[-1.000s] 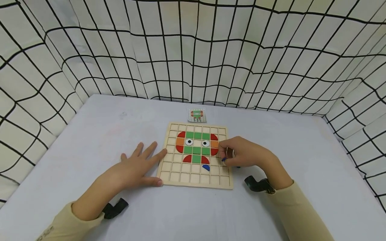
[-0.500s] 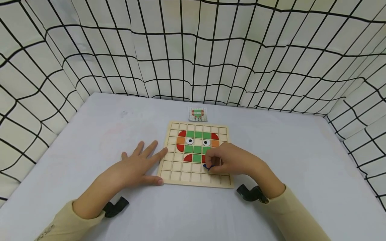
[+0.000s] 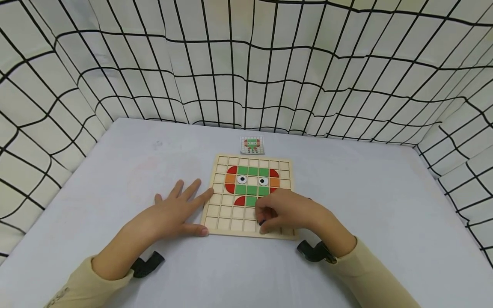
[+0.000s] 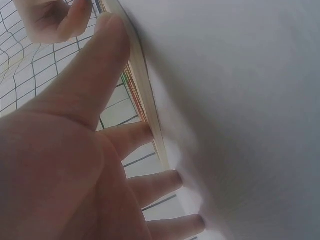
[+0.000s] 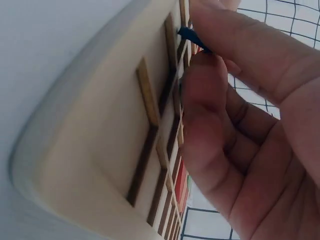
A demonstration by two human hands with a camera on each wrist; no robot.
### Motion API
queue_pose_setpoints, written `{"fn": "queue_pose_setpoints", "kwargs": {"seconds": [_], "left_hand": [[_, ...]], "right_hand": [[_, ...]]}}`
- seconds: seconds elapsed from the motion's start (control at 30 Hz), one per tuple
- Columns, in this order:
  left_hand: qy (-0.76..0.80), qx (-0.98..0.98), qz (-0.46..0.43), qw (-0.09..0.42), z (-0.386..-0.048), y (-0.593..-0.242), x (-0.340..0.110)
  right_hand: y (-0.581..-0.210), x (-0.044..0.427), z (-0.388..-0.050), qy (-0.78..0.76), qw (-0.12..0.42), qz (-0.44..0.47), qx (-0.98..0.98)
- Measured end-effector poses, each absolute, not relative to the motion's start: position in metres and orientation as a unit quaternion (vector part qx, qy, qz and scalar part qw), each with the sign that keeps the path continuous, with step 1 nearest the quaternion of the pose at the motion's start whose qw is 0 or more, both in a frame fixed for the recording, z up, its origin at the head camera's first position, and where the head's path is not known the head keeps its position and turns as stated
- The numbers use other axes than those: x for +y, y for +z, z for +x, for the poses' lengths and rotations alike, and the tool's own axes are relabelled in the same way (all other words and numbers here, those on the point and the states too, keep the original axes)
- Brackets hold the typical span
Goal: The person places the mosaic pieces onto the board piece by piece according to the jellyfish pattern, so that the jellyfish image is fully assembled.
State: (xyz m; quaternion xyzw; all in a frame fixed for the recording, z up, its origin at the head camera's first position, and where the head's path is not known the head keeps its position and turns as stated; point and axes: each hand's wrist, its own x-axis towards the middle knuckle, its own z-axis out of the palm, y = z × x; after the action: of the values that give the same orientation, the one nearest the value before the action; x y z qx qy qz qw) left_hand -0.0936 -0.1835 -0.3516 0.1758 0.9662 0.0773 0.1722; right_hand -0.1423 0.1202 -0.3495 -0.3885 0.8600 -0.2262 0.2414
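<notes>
A wooden grid board [image 3: 231, 224] lies on the table with flat tiles set in its cells. Green tiles [image 3: 252, 171], red quarter-round tiles [image 3: 239, 200], orange tiles [image 3: 230, 179] and two white eye discs [image 3: 242, 179] make a face-like figure. My left hand [image 3: 173, 216] lies with fingers spread, thumb and index finger touching the board's left edge. Over the lower right cells, my right hand [image 3: 286, 209] pinches a small blue tile [image 5: 192, 37] between thumb and finger, as the right wrist view shows. This hand hides the cells beneath it.
A small picture card [image 3: 252, 145] with a similar coloured figure lies behind the board. White cloth covers the table [image 3: 185, 273]. Black netting [image 3: 246, 81] over white sheets surrounds the back and sides.
My right hand has moved left from the board's right edge over the lower cells, then slightly toward the front. The blue tile lying there is out of sight. My left hand stays put.
</notes>
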Motion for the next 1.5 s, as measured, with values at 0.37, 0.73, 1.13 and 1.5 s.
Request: {"fn": "queue_pose_setpoints", "kwargs": {"seconds": [0.37, 0.73, 1.13, 1.5], "left_hand": [[0.082, 0.966, 0.183, 0.165, -0.091, -0.352, -0.187], [0.081, 0.966, 0.182, 0.166, -0.091, -0.350, -0.185], [0.079, 0.965, 0.182, 0.169, -0.093, -0.351, -0.184], [0.080, 0.966, 0.179, 0.169, -0.092, -0.352, -0.185]], "right_hand": [[-0.349, 0.125, -0.144, -0.233, 0.248, -0.399, 0.851], [-0.351, 0.123, -0.143, -0.225, 0.254, -0.411, 0.846], [-0.341, 0.140, -0.155, -0.226, 0.234, -0.380, 0.866], [-0.336, 0.192, -0.185, -0.227, 0.211, -0.264, 0.913]]}}
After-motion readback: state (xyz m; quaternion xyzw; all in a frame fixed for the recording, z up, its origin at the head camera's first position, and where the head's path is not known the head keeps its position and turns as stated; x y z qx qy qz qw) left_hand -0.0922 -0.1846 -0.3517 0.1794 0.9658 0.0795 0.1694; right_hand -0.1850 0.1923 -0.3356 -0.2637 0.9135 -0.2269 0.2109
